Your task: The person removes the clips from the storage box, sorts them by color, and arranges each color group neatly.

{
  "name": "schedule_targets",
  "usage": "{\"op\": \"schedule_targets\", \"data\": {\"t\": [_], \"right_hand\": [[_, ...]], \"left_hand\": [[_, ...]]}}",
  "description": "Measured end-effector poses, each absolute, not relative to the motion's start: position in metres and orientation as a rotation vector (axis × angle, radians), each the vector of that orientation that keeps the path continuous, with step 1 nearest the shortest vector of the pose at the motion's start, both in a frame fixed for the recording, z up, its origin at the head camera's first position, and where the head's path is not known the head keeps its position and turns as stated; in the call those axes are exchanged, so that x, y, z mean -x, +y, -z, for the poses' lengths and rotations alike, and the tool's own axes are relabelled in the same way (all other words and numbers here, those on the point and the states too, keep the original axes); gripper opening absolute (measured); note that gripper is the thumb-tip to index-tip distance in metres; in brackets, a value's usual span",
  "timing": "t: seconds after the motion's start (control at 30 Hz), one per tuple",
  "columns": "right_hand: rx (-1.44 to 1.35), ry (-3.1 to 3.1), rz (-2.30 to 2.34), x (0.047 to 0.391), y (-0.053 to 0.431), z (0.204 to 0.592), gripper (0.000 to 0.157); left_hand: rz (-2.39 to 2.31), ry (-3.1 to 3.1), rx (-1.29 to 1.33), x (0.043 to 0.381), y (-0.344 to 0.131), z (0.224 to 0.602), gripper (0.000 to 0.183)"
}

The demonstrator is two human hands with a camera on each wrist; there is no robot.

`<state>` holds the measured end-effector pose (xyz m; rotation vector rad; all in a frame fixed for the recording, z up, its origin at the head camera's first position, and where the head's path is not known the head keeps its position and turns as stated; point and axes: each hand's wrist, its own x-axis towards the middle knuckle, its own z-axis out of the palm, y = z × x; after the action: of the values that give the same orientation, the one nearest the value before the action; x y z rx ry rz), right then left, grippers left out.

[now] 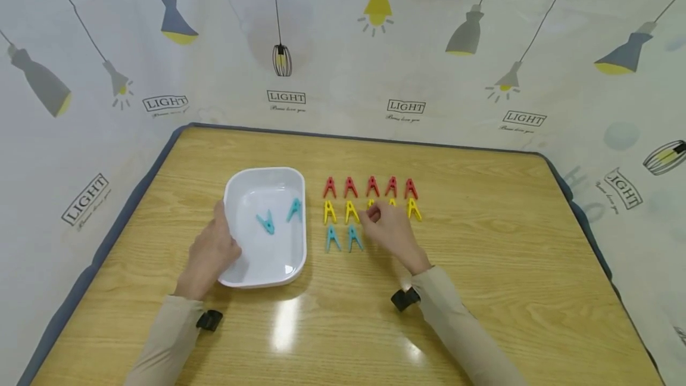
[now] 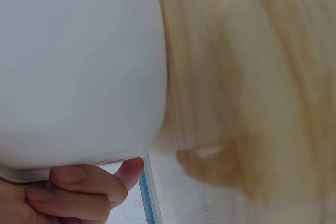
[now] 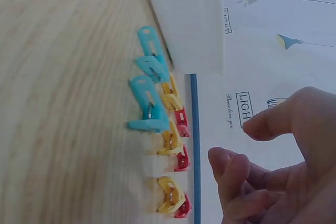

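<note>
A white tray [image 1: 268,264] stands on the table, gripped at its left rim by my left hand [image 1: 210,252]. In the left wrist view, bent fingers [image 2: 86,184] lie against the tray's edge. Two teal clothespins [image 1: 266,223] are inside the tray, apart from each other. My right hand [image 1: 391,232] is over the yellow clothespins [image 1: 329,212], partly covering some of them. Its thumb and fingers are spread apart in the right wrist view, with nothing between them. Two more teal clothespins [image 3: 148,109] stand side by side on the table, just left of that hand.
Red clothespins [image 1: 372,186] form the far row, behind the yellow row. The wooden table [image 1: 493,255] extends to the right of the rows. A patterned curtain [image 1: 332,28] surrounds the table's back and sides.
</note>
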<state>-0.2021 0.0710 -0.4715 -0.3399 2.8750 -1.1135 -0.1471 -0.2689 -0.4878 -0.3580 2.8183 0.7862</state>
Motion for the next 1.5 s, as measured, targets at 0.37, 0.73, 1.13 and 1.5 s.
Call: {"op": "schedule_targets", "data": {"t": [0.37,0.73,1.13,1.5], "right_hand": [[0.412,2.903,1.122,0.213,0.051,0.455,0.021],[0.476,2.84,1.147,0.215,0.032,0.45,0.017],[0.531,2.806,1.109,0.211,0.007,0.445,0.014],[0.642,2.76,1.055,0.217,-0.022,0.433,0.016]], "left_hand": [[-0.826,2.814,0.344,0.146,-0.271,0.49,0.097],[-0.831,2.813,0.345,0.147,-0.27,0.49,0.097],[-0.851,2.833,0.322,0.146,-0.272,0.488,0.096],[-0.837,2.867,0.306,0.146,-0.274,0.49,0.097]]}}
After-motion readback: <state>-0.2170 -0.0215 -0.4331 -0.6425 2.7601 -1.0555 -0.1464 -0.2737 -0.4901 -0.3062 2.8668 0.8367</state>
